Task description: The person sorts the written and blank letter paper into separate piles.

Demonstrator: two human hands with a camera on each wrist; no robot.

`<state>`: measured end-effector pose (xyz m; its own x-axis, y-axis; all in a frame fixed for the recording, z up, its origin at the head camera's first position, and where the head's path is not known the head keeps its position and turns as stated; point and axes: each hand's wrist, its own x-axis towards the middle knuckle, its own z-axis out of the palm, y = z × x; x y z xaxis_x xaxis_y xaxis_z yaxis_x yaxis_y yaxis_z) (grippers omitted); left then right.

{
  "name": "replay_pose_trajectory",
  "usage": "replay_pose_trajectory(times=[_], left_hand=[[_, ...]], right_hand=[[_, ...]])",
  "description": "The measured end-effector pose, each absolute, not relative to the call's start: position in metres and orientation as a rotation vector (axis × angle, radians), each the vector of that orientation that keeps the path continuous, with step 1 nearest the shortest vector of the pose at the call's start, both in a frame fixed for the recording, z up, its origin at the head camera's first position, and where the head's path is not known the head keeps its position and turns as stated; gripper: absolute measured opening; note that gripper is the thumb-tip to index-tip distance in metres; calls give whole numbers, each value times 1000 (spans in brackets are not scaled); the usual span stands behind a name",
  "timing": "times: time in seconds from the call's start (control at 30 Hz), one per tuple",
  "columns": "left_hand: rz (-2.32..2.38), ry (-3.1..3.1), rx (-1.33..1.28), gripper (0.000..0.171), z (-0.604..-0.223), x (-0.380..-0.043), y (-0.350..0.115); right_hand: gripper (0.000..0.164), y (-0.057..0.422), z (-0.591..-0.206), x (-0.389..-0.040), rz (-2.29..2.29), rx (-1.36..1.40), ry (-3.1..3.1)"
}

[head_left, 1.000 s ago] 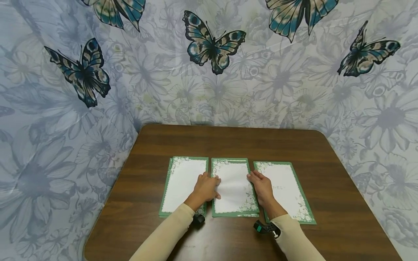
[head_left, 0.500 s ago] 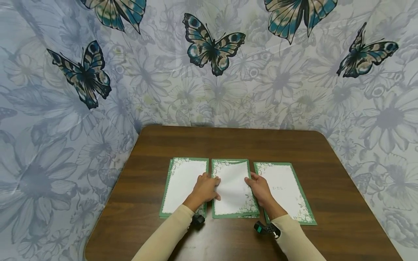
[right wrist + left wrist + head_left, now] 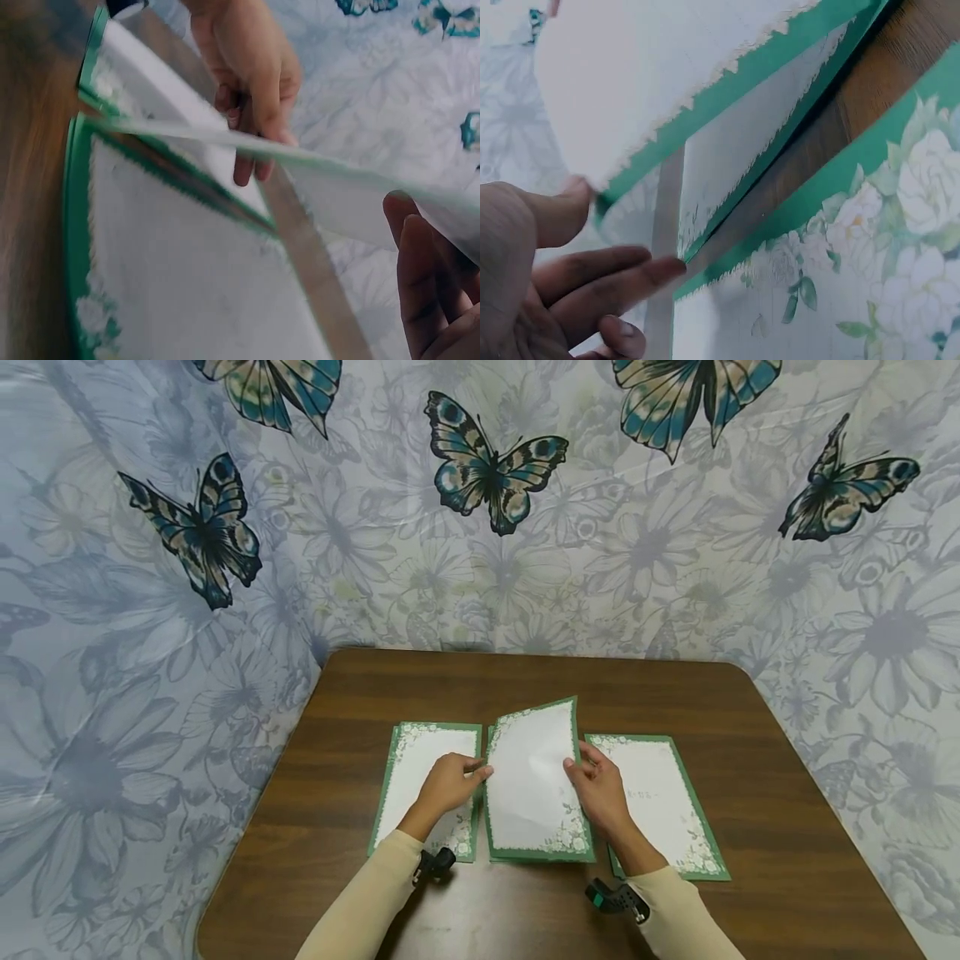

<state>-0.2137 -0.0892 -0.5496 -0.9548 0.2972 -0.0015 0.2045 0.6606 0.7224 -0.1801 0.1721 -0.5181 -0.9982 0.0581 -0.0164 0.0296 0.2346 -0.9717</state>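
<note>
Over the middle stack (image 3: 540, 857), a green-bordered floral sheet of paper (image 3: 534, 781) is lifted, tilted, its right side highest. My right hand (image 3: 602, 793) pinches its right edge; in the right wrist view, curled fingers (image 3: 420, 277) show beneath the paper. At the sheet's left edge is my left hand (image 3: 448, 785). In the left wrist view its thumb (image 3: 559, 214) touches the raised sheet's edge, while the other fingers (image 3: 604, 292) stretch out below with a gap. Under the raised sheet, another bordered sheet (image 3: 727, 165) shows.
A left stack (image 3: 420, 777) of matching sheets lies partly under my left forearm. To the right is another floral sheet (image 3: 660, 777) with faint small print. All lie on a brown wooden table (image 3: 780, 860), before a butterfly-print backdrop (image 3: 645, 568).
The middle stack's top sheet has risen from lying flat, its right side highest, with my right hand on it. My left hand has drawn back leftward from over the sheet to its edge.
</note>
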Motion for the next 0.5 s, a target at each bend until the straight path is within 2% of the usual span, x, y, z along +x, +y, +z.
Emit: replay_pose_trajectory(times=[0.27,0.5], left_hand=[[1405,2683,284,33,-548,-216,-96],[1471,2627,238,27,-545,-217,-99]], right_hand=[[43,163,-499,-173,1950,70,-2358],[42,164,-500,-172,1859,50,-2416]])
